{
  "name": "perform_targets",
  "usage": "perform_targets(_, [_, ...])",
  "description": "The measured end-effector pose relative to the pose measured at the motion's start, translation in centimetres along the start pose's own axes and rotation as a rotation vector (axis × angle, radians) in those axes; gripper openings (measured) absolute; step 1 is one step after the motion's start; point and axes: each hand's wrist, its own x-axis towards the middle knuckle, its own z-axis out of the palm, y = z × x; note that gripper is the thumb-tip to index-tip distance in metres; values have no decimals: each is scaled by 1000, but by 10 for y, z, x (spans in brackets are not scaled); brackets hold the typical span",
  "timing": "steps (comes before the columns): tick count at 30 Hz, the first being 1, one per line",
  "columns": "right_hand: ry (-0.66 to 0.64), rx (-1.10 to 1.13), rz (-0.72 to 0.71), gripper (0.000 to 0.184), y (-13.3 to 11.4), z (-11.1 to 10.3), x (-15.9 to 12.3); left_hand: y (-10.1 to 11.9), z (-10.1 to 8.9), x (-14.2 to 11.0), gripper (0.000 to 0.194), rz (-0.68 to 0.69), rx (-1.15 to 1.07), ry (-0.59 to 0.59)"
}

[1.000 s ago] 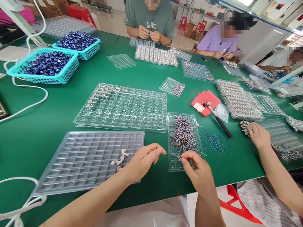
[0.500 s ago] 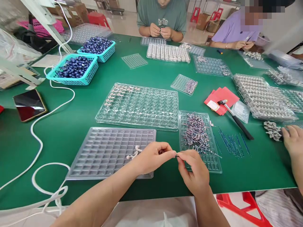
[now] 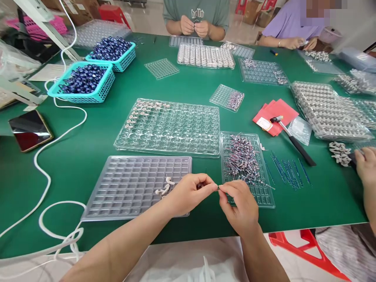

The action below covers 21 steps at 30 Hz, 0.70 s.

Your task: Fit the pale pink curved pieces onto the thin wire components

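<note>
My left hand (image 3: 192,196) and my right hand (image 3: 241,205) meet fingertip to fingertip, both closed in a pinch. Between them is a tiny dark piece (image 3: 218,188), too small to name. Under and beside my left forearm lies a grey compartment tray (image 3: 126,184) with a few white earbud shells (image 3: 167,186) on it. Next to my right hand, a clear tray (image 3: 266,197) carries a heap of small parts with thin wires (image 3: 242,158). Beyond my hands rests a larger clear tray (image 3: 176,129), with white earbud pieces (image 3: 141,111) in its far left pockets.
Thin blue strips (image 3: 289,172), a hammer (image 3: 293,143) and red packets (image 3: 274,115) lie to the right. Turquoise baskets (image 3: 102,88) of dark blue parts, a phone (image 3: 31,131) and a white cable (image 3: 48,164) are left. A neighbour's hand (image 3: 366,166) is at the right edge; others work opposite.
The camera view has shifted a little, so the table appears slightly higher. My hands keep the same pinch, fingertips together, with only a slight movement.
</note>
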Motion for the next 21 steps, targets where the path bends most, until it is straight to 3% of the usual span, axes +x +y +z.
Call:
perform_targets(13, [14,245,162,24,-9,-9,1,-1,3,2,29,-96,-288,-106])
perform_targets(21, [23,313,227,17,-12,-9,1,-2,5,2,32,-90,-303,-101])
